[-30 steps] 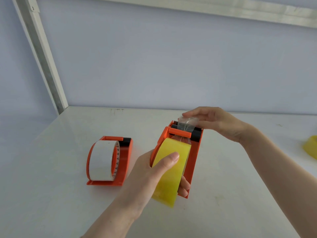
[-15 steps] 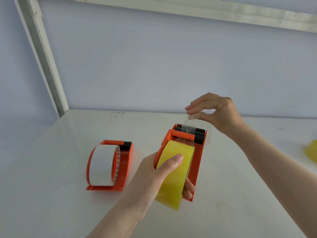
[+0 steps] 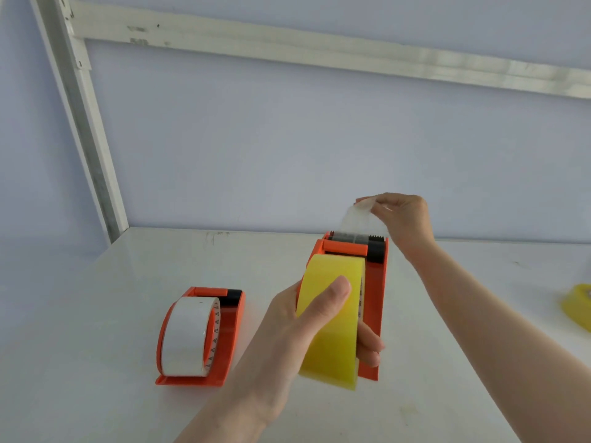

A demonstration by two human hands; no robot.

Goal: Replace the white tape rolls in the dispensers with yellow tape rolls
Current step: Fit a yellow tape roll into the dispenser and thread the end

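An orange dispenser point(image 3: 374, 292) stands on the white table and holds a yellow tape roll point(image 3: 332, 330). My left hand point(image 3: 297, 334) grips that roll, thumb across its face and fingers behind it. My right hand point(image 3: 403, 219) pinches the free end of the tape point(image 3: 358, 219), which rises clear and taut from the serrated blade at the dispenser's far end. To the left, a second orange dispenser point(image 3: 228, 343) lies on the table with a white tape roll point(image 3: 187, 335) in it.
Another yellow tape roll point(image 3: 579, 306) sits at the table's right edge, partly cut off by the frame. A white metal frame post point(image 3: 83, 123) and crossbar stand against the pale wall behind the table point(image 3: 96, 314).
My right hand has risen from the blade, drawing the tape end up and out. My left hand has kept its grip on the yellow roll.
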